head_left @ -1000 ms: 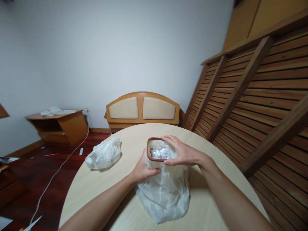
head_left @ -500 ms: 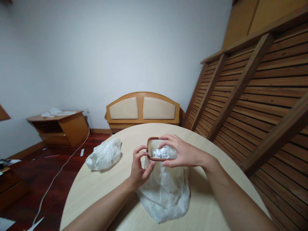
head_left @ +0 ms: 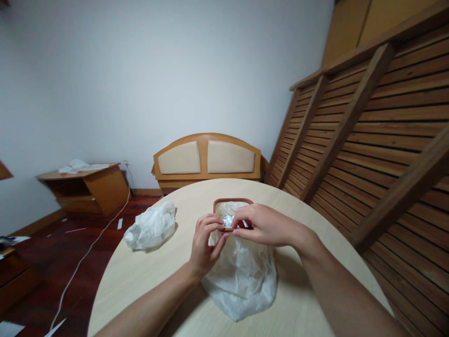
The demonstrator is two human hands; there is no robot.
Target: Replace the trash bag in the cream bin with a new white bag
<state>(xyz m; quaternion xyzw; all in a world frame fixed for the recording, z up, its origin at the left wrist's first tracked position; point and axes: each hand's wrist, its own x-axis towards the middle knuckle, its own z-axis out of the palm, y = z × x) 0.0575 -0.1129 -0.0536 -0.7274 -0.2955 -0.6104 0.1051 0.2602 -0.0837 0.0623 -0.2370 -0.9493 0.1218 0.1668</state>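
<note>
On the table in front of me is a rounded rectangular container with a brown rim (head_left: 233, 200). A white plastic bag (head_left: 245, 285) hangs from the rim's near side and spreads towards me; how far it covers the container is hard to tell. Inside lies crumpled white and silvery material (head_left: 227, 221). My left hand (head_left: 206, 238) pinches the near left corner of the rim, fingers over the top and thumb below. My right hand (head_left: 261, 224) grips the near side of the rim, its fingertips curled inside and partly hidden.
Another crumpled white plastic bag (head_left: 152, 227) lies at the left of the round table (head_left: 126, 285). Slatted wooden panels (head_left: 351, 154) lean along the right. Beyond the table stands a headboard (head_left: 206, 159). A cable (head_left: 87, 260) crosses the floor at left.
My right hand has shifted left and nearer to me, from the rim's right end to its near edge. My left fingers have moved from the left side to the near left corner.
</note>
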